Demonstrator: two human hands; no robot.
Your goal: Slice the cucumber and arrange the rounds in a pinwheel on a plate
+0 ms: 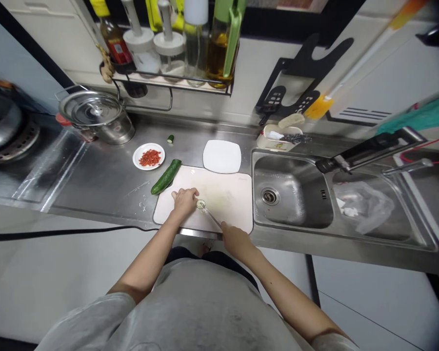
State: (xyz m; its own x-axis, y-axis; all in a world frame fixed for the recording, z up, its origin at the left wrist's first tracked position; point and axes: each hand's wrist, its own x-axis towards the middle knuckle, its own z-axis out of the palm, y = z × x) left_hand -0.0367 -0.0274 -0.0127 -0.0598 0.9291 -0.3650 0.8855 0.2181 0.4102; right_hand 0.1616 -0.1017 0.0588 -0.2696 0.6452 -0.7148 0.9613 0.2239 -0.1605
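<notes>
Currently, a knife [213, 218] is gripped by the right hand [237, 242], slanted from the near edge of the cutting board [237, 200] toward the cucumber slice [200, 204] beside the left hand [185, 203], whose grasp cannot be told.

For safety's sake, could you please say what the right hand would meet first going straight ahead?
The right hand, knife leading, would likely meet the thin cucumber slice first; depth is unclear.
</notes>
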